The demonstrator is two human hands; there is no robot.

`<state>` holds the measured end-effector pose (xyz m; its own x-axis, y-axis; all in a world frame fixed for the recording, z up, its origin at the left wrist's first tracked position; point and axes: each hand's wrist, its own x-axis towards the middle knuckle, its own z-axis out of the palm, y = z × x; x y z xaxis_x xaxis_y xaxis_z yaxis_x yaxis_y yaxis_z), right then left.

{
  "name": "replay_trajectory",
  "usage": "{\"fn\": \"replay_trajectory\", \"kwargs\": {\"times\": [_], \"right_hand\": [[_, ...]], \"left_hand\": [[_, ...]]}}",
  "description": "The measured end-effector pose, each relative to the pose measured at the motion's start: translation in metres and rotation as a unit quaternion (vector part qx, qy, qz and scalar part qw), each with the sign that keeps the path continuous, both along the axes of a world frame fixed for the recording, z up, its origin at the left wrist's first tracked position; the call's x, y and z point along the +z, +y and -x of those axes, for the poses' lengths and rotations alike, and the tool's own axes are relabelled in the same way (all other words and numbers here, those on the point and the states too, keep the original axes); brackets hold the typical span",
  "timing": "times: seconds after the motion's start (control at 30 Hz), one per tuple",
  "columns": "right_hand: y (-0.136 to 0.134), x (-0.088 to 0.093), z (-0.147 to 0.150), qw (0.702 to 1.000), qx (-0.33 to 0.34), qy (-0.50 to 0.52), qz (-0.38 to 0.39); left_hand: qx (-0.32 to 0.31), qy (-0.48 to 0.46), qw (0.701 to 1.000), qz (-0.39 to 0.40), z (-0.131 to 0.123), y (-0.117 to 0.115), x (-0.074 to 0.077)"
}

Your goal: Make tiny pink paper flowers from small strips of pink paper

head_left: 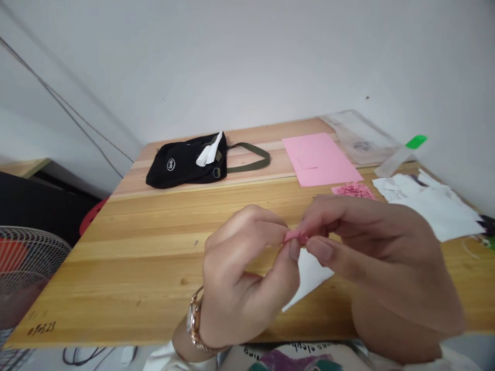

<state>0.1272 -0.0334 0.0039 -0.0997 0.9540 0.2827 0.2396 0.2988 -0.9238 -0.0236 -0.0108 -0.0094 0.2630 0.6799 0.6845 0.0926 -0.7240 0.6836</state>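
Observation:
A small folded or rolled piece of pink paper (294, 235) is pinched between the fingertips of both hands, above the near part of the table. My left hand (247, 278), with a watch (193, 319) at its wrist, is closed on the paper's left end. Thumb and fingers of my right hand (386, 257) close on its right end, hiding part of it. Below the hands lies a white sheet of paper (311, 278), partly covered by them. Just behind my right hand is a heap of pink paper bits (355, 190).
On the wooden table (147, 247) lie a black bag (181, 162) with an olive strap, pink sheets (325, 157), a clear plastic sleeve (359, 136), a green-capped bottle (400, 157) and white paper (429, 201). A fan (31, 268) stands off the left edge; a wall is behind.

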Motion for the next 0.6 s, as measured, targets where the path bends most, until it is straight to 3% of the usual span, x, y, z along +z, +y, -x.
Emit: {"fn": "replay_trajectory", "kwargs": {"times": [0.37, 0.6], "right_hand": [[0.001, -0.001, 0.001, 1.000, 0.016, 0.012, 0.013], [0.007, -0.009, 0.021, 0.995, 0.015, 0.091, 0.026]], "left_hand": [[0.028, 0.018, 0.999, -0.020, -0.001, 0.001, 0.001], [0.045, 0.036, 0.998, -0.029, 0.010, 0.006, 0.001]]}}
